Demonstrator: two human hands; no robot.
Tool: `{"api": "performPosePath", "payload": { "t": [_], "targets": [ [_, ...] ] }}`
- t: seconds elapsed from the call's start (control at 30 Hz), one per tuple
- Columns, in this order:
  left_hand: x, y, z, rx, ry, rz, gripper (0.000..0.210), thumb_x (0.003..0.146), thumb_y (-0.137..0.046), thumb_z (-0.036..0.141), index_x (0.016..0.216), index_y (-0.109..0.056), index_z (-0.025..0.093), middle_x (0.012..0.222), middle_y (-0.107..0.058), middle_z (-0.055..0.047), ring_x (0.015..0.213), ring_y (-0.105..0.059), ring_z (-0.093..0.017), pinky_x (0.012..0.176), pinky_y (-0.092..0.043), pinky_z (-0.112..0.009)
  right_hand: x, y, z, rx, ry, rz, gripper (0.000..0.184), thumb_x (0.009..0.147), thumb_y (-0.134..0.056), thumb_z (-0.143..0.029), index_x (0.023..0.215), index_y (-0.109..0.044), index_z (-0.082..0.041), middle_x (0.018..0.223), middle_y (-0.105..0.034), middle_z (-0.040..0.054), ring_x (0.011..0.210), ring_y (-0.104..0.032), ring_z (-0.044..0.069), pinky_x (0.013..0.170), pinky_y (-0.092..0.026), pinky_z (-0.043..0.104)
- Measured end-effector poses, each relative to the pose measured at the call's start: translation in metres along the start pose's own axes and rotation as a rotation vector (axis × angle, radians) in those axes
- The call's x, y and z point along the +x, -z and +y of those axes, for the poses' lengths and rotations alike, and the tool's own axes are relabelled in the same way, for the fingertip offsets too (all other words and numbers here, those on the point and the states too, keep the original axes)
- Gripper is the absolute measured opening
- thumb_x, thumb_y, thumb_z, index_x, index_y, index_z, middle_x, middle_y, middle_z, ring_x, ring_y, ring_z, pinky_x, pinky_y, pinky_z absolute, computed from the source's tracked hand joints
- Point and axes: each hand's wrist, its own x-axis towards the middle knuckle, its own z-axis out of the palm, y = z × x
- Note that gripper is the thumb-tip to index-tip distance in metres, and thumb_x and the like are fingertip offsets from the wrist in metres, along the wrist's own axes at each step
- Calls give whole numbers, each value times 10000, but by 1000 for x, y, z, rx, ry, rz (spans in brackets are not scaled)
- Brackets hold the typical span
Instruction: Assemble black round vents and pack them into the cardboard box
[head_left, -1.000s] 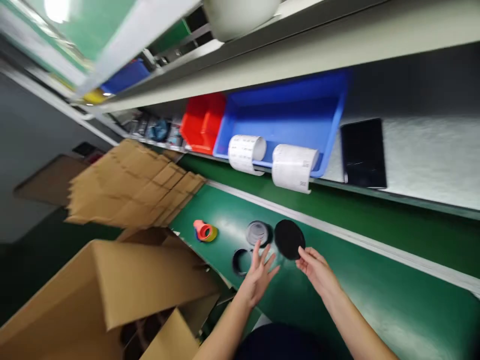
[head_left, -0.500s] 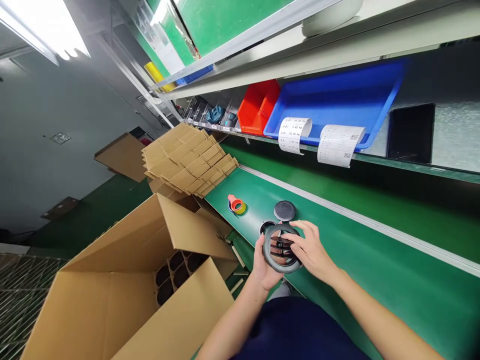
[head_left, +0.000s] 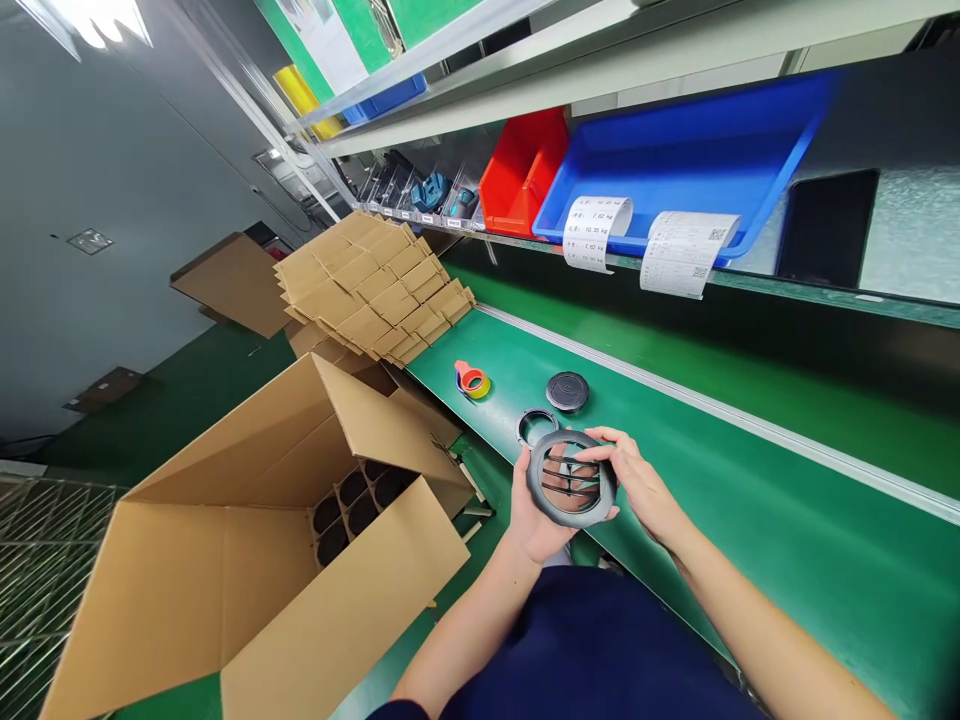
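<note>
Both hands (head_left: 534, 527) now on one slatted black ring (head_left: 571, 476), the left open and empty a second ago

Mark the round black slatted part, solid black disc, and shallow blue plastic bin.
Slatted part (head_left: 574, 519): head view, lower rim.
Black disc (head_left: 568, 389): head view, top face.
Blue bin (head_left: 675, 180): head view, inside surface.

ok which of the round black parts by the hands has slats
The held ring, in the left hand: slats cross its opening. The tabletop ring has a bare opening; the disc looks closed on top.

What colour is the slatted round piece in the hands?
The slatted round piece is dark grey, nearly black; the head view shows it best.
</note>
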Motion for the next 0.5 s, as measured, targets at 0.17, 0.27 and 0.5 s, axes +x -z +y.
{"api": "performPosePath", "payload": {
  "t": [0.17,0.27,0.5],
  "targets": [
    [1,9,2,-18,46,5,652,870,-484,705,1288,-573,212,1254,-609,-166,1204,-535,-386,1012,-407,-594,-1,-5,7,21,-49,25,605,989,-272,-640,1054,-745,-269,1362,-508,73,1306,-400,283,1148,-288,487],
    [1,12,7,-27,44,-6,690,872,-456,725,1288,-574,187,1249,-615,-170,1203,-535,-379,1011,-411,-571,4,-11,11,32,-80,19,609,987,-270,-646,1050,-744,-269,1366,-510,72,1309,-397,280,1145,-299,489],
    [-1,23,30,-45,26,66,706,863,-469,726,1239,-606,144,1187,-646,-185,1151,-567,-373,981,-431,-581,22,-33,24,-69,-41,-3,573,1031,-181,-535,1216,-677,-317,1396,-491,53,1300,-429,265,1107,-393,502]
  ]
}}
